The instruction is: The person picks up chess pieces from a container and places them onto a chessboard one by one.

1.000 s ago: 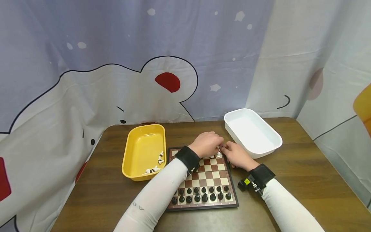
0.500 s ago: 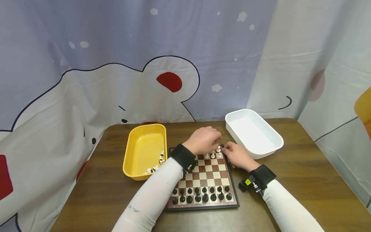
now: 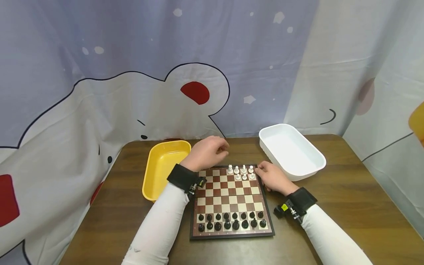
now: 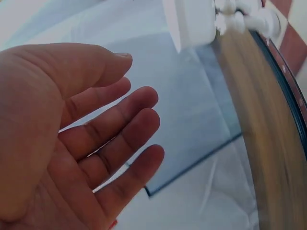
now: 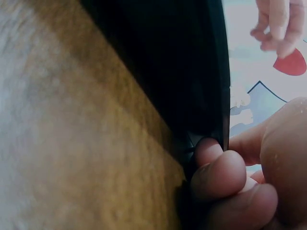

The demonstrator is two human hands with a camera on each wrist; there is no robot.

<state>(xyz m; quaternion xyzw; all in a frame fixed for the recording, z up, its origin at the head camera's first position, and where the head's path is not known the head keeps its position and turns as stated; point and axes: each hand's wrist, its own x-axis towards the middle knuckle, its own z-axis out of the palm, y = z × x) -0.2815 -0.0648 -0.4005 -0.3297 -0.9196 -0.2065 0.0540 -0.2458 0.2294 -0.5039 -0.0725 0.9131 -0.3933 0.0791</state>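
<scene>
A folding chessboard [image 3: 229,198] lies on the table. My left hand [image 3: 208,151] hovers over its far left corner, between it and the yellow tray [image 3: 145,189]. In the left wrist view the fingers [image 4: 139,134] are loosely bent, with nothing in them. My right hand [image 3: 273,177] is at the far right corner; in the right wrist view its fingertips [image 5: 220,177] grip the board's dark edge [image 5: 201,72]. Several white chess pieces [image 3: 244,170] stand in two partial rows at the far right of the board. Black chess pieces [image 3: 235,224] fill the two near rows.
A white tray [image 3: 298,175] stands behind my right hand. My left forearm covers part of the yellow tray. A patterned curtain [image 3: 132,106] hangs behind the wooden table [image 3: 344,184].
My left hand has left the white pieces and moved left towards the yellow tray, its fingers loosening. More of the white pieces show now. My right hand has stayed at the board's corner.
</scene>
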